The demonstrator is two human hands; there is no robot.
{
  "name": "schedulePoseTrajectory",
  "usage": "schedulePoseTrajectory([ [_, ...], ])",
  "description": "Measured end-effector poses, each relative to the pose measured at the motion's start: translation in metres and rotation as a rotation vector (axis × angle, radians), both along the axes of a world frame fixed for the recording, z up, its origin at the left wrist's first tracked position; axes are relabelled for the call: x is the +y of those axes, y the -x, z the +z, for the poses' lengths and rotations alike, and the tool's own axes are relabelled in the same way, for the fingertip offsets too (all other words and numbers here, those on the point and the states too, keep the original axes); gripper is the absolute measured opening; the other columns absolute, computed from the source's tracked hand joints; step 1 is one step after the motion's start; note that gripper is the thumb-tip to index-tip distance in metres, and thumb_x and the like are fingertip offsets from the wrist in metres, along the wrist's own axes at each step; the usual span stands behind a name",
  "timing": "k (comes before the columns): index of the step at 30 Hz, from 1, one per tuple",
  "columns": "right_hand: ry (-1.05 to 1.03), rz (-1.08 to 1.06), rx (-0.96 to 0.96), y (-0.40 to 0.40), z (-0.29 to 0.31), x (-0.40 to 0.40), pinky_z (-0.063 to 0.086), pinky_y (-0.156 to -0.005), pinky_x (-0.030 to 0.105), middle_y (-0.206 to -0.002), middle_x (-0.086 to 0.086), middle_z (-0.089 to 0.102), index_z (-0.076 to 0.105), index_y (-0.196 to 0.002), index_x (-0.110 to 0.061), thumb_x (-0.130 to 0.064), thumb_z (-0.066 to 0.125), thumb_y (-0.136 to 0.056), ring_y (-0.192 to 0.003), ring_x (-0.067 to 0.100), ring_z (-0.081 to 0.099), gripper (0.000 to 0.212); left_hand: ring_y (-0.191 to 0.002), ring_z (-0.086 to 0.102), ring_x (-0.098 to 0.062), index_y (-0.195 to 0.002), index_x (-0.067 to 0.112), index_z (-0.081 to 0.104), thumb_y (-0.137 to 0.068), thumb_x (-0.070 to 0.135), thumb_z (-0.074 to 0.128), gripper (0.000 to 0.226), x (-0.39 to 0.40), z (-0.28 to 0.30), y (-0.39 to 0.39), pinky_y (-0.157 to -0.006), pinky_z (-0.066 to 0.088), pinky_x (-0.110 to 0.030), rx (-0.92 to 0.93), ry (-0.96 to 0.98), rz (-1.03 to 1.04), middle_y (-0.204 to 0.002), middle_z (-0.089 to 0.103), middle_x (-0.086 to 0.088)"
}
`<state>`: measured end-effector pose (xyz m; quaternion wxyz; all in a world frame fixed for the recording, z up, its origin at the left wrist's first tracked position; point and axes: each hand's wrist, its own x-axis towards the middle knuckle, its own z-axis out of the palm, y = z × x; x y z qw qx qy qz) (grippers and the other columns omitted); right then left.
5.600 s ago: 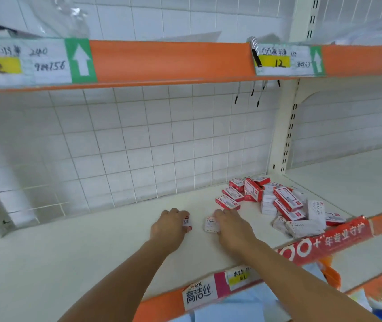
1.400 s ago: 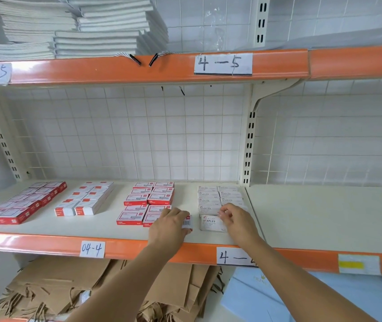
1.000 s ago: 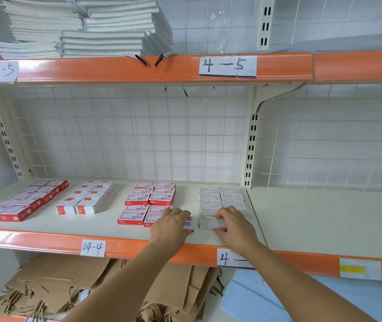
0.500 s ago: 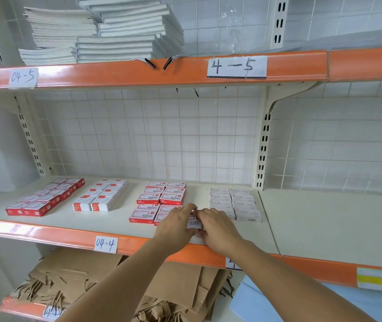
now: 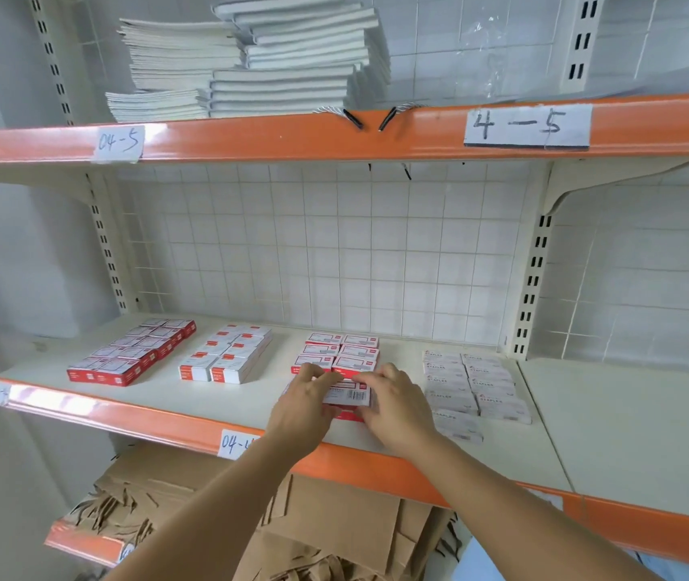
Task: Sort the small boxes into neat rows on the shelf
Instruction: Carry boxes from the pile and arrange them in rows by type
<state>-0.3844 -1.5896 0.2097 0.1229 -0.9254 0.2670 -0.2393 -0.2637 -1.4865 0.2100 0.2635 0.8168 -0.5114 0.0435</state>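
Observation:
Small boxes lie in neat groups on the cream shelf (image 5: 611, 417): red boxes (image 5: 133, 352) at the left, white-and-red boxes (image 5: 227, 356), a red-and-white group (image 5: 340, 350) in the middle, and white staple boxes (image 5: 475, 381) to the right. My left hand (image 5: 303, 410) and my right hand (image 5: 397, 406) both pinch one red-and-white box with a barcode (image 5: 347, 392). They hold it on top of the front end of the middle group. The boxes under my hands are mostly hidden.
The shelf's orange front lip (image 5: 125, 413) carries paper labels. The upper shelf (image 5: 292, 136) holds stacks of white paper bags (image 5: 250, 60). Brown paper bags (image 5: 292, 526) are heaped on the shelf below. A perforated upright (image 5: 533, 278) divides the bays.
The view first showed another shelf with a loose pile of boxes. Since then my right hand left a white box at the staple row, and both hands moved left onto the red-and-white box.

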Motion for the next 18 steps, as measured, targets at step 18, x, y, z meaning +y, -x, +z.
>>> schedulePoseTrajectory([
  [18,0.093,-0.149,0.041,-0.08,-0.01,0.007,0.033,-0.087,0.029,-0.115,-0.01,0.06,0.052,-0.109,-0.024,-0.031,0.06,-0.088,-0.108,0.015,0.051,0.024,-0.111,0.046,-0.012,-0.122,0.026,0.049,-0.09,0.031,0.061,0.034,-0.005,-0.01,-0.096,-0.079,0.043,-0.023,-0.036,-0.025,-0.064,-0.123,0.054,0.007],
])
